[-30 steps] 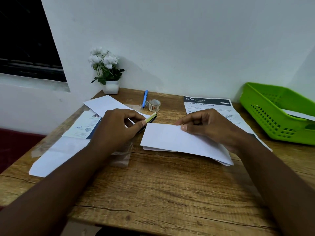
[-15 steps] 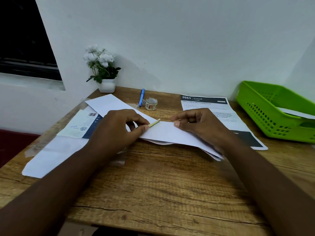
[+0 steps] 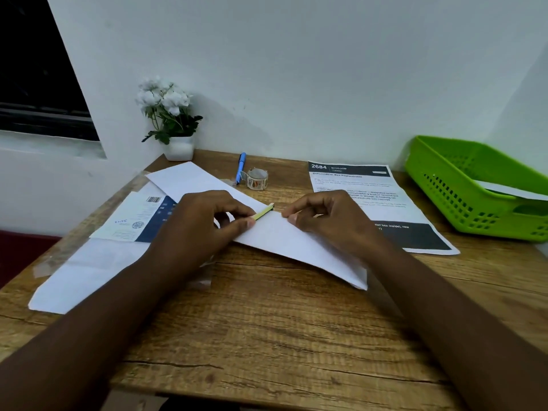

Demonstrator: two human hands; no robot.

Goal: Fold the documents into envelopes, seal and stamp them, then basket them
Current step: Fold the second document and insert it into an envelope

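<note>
Head view, counted: two hands, one white envelope, one yellow-green glue stick, one printed document, one green basket, one blue pen, one roll of stamps, one potted plant, one blue-and-white mailer, two more white sheets at the left side.

Left hand (image 3: 204,223) clenched in a pinch grip on the glue stick (image 3: 263,213), thumb and forefinger round its near end, tip aimed at the right hand. Right hand (image 3: 329,216) with curled fingers pinching the top edge of the white envelope (image 3: 299,244) just beside the glue stick's tip. Envelope near the tabletop's (image 3: 267,336) middle, far edge raised, near right corner drooping toward the wood; plain white, unmarked, creased along its length.

Against the frame half a second back: envelope tipped up steeper, glue stick now shorter in sight and closer to the right fingertips, both hands nearer together. A second back: envelope flat under the right hand, stick well left of it.

Printed document (image 3: 367,200), headed 2684, flat toward the far right edge, partly under the right wrist. Basket (image 3: 462,185) at the right edge, a white slip inside. Pen (image 3: 240,167) and stamp roll (image 3: 257,178) touching near the far edge. Plant (image 3: 170,117) at the far left corner. Mailer (image 3: 142,221) and white sheets (image 3: 89,271) along the left edge.
</note>
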